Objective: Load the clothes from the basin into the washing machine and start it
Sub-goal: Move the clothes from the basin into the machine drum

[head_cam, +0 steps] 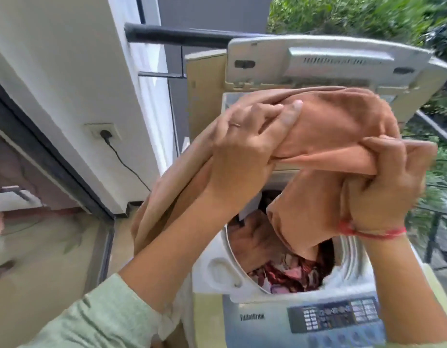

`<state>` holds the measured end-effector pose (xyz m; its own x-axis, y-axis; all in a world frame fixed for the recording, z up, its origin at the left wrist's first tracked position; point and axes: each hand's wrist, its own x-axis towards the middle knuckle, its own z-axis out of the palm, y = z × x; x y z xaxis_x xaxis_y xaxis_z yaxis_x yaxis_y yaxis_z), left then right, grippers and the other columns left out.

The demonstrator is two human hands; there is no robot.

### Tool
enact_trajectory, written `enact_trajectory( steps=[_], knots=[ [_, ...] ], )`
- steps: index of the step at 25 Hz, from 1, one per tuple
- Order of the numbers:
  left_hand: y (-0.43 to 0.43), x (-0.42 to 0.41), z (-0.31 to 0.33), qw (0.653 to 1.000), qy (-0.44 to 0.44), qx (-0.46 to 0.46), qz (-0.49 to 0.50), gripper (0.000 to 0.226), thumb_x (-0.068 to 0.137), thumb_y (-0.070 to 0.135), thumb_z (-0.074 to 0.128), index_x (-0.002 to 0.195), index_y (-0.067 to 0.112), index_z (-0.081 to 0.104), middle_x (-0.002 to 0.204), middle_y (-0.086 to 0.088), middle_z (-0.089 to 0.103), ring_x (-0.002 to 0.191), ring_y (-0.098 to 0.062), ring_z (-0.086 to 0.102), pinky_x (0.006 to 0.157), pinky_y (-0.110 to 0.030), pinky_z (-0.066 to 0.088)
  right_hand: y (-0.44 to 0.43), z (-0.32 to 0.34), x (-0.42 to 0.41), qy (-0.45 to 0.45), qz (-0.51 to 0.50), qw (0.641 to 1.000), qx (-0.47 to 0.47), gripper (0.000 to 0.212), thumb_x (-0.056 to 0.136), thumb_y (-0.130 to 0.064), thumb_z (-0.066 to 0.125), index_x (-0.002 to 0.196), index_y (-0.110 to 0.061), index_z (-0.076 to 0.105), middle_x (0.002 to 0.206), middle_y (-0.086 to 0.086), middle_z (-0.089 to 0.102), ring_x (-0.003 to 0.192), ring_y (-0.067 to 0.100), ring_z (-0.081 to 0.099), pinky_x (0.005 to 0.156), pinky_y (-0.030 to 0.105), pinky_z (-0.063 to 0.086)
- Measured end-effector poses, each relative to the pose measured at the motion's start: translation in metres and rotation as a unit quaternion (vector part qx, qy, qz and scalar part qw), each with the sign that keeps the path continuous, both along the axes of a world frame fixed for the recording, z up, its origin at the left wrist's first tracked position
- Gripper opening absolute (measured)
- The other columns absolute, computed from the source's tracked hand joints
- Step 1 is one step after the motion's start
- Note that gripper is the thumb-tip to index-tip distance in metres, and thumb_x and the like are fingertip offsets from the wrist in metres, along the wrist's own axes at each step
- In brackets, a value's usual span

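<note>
Outdoors beside a white wall [66, 71], greenery [368, 16] at upper right. Holding a terracotta-orange cloth [330, 126] at frame centre, above the open washing machine [212, 267] — soft, bunched, one end trailing down behind the left forearm. Left grip [242, 146] curled round a fold, thumb pressed on top; right grip [388, 177] fisted on the lower edge. Dark red and pink clothes [287, 272] in the drum, partly hidden by the cloth. Writing beside the control panel [335, 315] — too blurred to read.
</note>
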<state>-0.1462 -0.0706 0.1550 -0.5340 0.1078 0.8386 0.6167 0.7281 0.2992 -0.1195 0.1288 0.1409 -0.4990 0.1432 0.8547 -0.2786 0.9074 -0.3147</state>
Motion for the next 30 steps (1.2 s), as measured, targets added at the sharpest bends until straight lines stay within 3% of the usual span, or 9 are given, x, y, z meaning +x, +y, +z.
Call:
enact_trajectory(
  steps=[4,6,9,12,16,20,22,26,30],
  knots=[
    [0.064,-0.025,-0.068,0.970,-0.166,-0.177,0.014,0.061,0.062,0.018,0.064,0.122,0.025,0.061,0.106,0.001,0.065,0.098,-0.025,0.061,0.098,-0.050,0.036,0.073,-0.048,0.002,-0.121,-0.059,0.991,-0.002,0.039,0.067,-0.005,0.047,0.104,-0.016,0.054,0.107,0.016,0.045,0.086,0.034,0.050,0.066,0.041,0.043],
    [0.046,-0.027,-0.147,0.888,-0.347,-0.301,0.025,0.063,0.071,0.041,0.063,0.131,0.030,0.050,0.124,0.002,0.057,0.122,-0.022,0.048,0.108,-0.059,0.018,0.094,-0.110,-0.005,-0.267,-0.051,0.958,0.091,0.040,0.069,-0.009,0.052,0.108,-0.017,0.057,0.113,0.014,0.050,0.087,0.038,0.056,0.067,0.042,0.049],
    [0.012,-0.009,-0.209,0.723,-0.524,-0.447,-0.057,0.062,0.074,0.059,0.058,0.127,0.027,0.054,0.138,-0.006,0.046,0.139,-0.026,0.023,0.111,-0.057,-0.006,0.092,-0.197,-0.010,-0.649,0.033,0.744,0.155,0.027,0.082,-0.023,0.059,0.109,-0.024,0.059,0.114,0.010,0.056,0.110,0.038,0.055,0.088,0.031,0.045],
    [0.004,-0.003,-0.171,0.811,-0.527,-0.190,-0.170,0.043,0.083,0.046,0.056,0.123,0.030,0.057,0.134,0.003,0.050,0.135,-0.017,0.032,0.112,-0.055,0.015,0.066,-0.212,-0.013,-0.764,0.066,0.640,0.053,0.019,0.090,-0.023,0.055,0.107,-0.017,0.061,0.107,0.011,0.059,0.121,0.036,0.050,0.087,0.027,0.043],
    [-0.101,0.005,-0.140,0.950,-0.312,-0.017,0.013,0.056,0.086,0.035,0.051,0.139,0.021,0.040,0.138,0.000,0.048,0.131,-0.022,0.040,0.108,-0.043,0.031,-0.005,-0.149,-0.040,-0.576,0.194,0.791,0.060,0.061,0.082,-0.034,0.067,0.137,-0.027,0.042,0.137,0.007,0.045,0.129,0.025,0.042,0.104,0.036,0.036],
    [-0.187,0.020,-0.205,0.738,-0.614,-0.225,0.167,0.129,0.067,0.047,0.077,0.146,0.023,-0.023,0.157,-0.010,-0.017,0.145,-0.031,-0.009,0.114,-0.057,0.007,-0.119,-0.123,-0.051,-0.576,0.245,0.741,0.243,0.128,0.062,-0.042,0.081,0.143,-0.043,-0.017,0.157,0.000,-0.017,0.144,0.037,-0.003,0.109,0.058,0.020],
    [-0.181,0.025,-0.250,0.709,-0.664,-0.222,0.080,0.134,0.064,0.046,0.076,0.141,0.025,-0.031,0.155,-0.007,-0.024,0.144,-0.030,-0.012,0.114,-0.058,0.004,-0.151,-0.141,-0.053,-0.606,0.213,0.709,0.291,0.123,0.072,-0.011,0.075,0.143,-0.040,-0.022,0.155,0.005,-0.024,0.140,0.044,0.016,0.103,0.055,0.034],
    [-0.155,0.015,-0.293,0.736,-0.671,0.040,0.077,0.110,0.063,0.059,0.062,0.148,0.026,0.001,0.154,-0.015,0.016,0.137,-0.036,0.026,0.106,-0.056,0.031,-0.153,-0.156,-0.054,-0.628,0.241,0.699,0.241,0.108,0.075,0.011,0.052,0.147,-0.032,-0.016,0.158,0.013,-0.005,0.112,0.039,0.055,0.086,0.037,0.044],
    [-0.142,0.011,-0.290,0.745,-0.651,0.122,0.082,0.040,0.073,0.047,0.047,0.107,0.029,0.060,0.112,-0.013,0.065,0.106,-0.034,0.059,0.090,-0.042,0.048,-0.152,-0.161,-0.046,-0.564,0.201,0.765,0.237,0.093,0.076,0.003,0.055,0.149,-0.029,0.007,0.141,0.011,0.042,0.105,0.036,0.058,0.087,0.041,0.046]
  ],
)
